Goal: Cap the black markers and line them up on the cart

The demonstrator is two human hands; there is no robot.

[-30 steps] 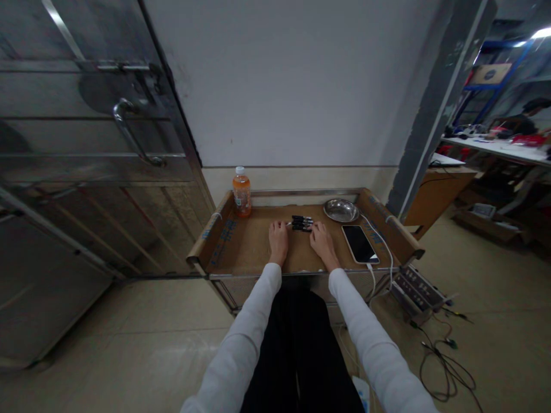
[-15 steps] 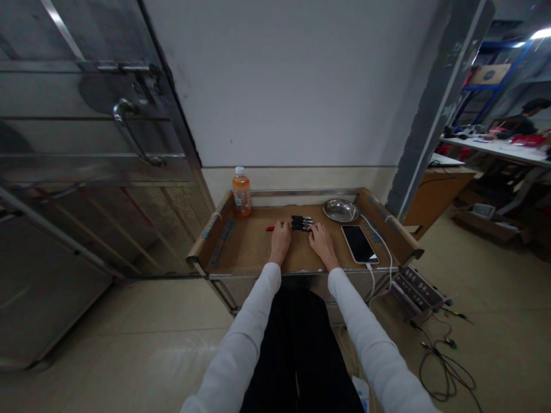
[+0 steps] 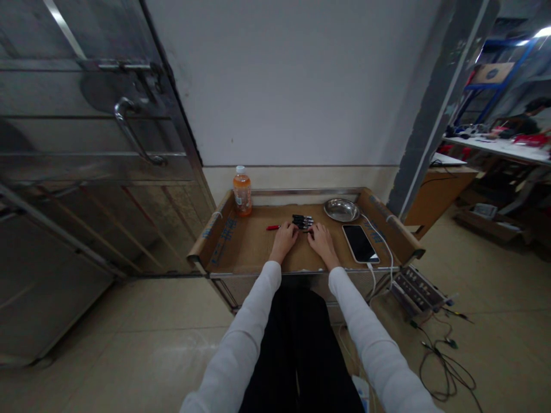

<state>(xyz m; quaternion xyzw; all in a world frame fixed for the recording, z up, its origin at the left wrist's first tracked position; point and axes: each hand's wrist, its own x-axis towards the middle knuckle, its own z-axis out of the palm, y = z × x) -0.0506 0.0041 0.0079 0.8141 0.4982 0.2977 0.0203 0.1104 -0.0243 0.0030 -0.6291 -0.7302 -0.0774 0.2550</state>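
So the cardboard-lined cart top [image 3: 249,246] had both hands near its middle. The left hand [image 3: 284,238] had just slid rightward to face the right hand [image 3: 319,236], fingers curled on both; couldn't tell if either actually pinched anything. The black pens [image 3: 298,219] sat mid-surface, slightly nearer the back edge. Looked like that left the red pen [image 3: 272,228] unattended, toward the left edge.

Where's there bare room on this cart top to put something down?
Bare cardboard shows left of the left hand, in front of the bottle and red pen. Another strip separates bottle and black pens. The right end is crowded: bowl, phone, white cable.
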